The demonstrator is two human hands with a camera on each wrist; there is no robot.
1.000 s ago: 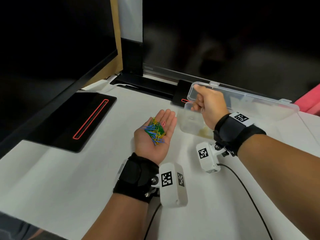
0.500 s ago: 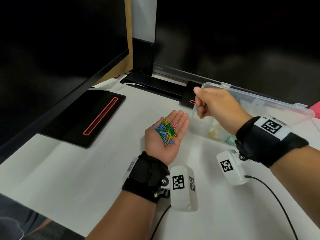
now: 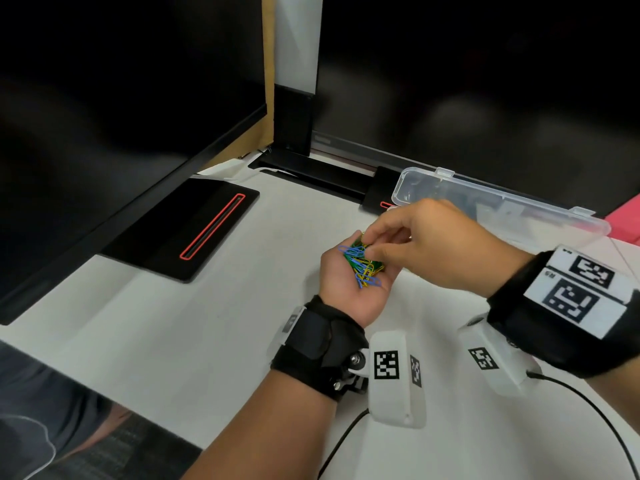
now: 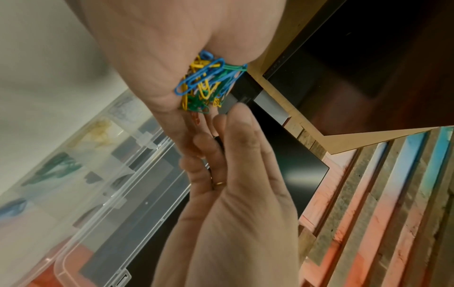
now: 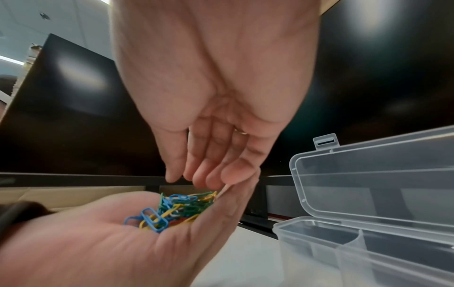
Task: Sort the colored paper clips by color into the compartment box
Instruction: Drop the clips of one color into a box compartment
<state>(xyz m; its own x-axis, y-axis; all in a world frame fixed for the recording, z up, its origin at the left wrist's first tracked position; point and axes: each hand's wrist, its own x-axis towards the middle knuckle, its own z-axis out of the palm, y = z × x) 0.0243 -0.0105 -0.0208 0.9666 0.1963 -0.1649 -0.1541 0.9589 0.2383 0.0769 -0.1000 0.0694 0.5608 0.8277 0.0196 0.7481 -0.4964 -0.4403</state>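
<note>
- The left hand (image 3: 349, 278) is held palm up above the white tabletop (image 3: 214, 306), fingers extended and slightly cupped, nothing being gripped.
- A loose heap of blue, green, yellow and red wire paper clips (image 3: 362, 265) is carried in that palm; in the left wrist view the heap (image 4: 209, 85) is seen bunched at the base of the fingers.
- The right hand (image 3: 433, 244) is poised directly over the heap, wrist raised, fingers pointing down and drawn close together toward the thumb.
- In the right wrist view the fingertips (image 5: 211, 179) are seen just above the clips (image 5: 172, 211); whether a clip is pinched cannot be told.
- The clear plastic compartment box (image 5: 368, 250) stands on the tabletop just to the right of both hands, its hinged lid (image 3: 502, 202) raised and leaning back.
- In the left wrist view, yellow, green and blue clips are observed in separate compartments of the box (image 4: 98, 174).
- A flat black monitor base with a red outlined slot (image 3: 183, 230) lies well to the left.
- Open tabletop is noted between that base and the left hand, and along the near edge.
</note>
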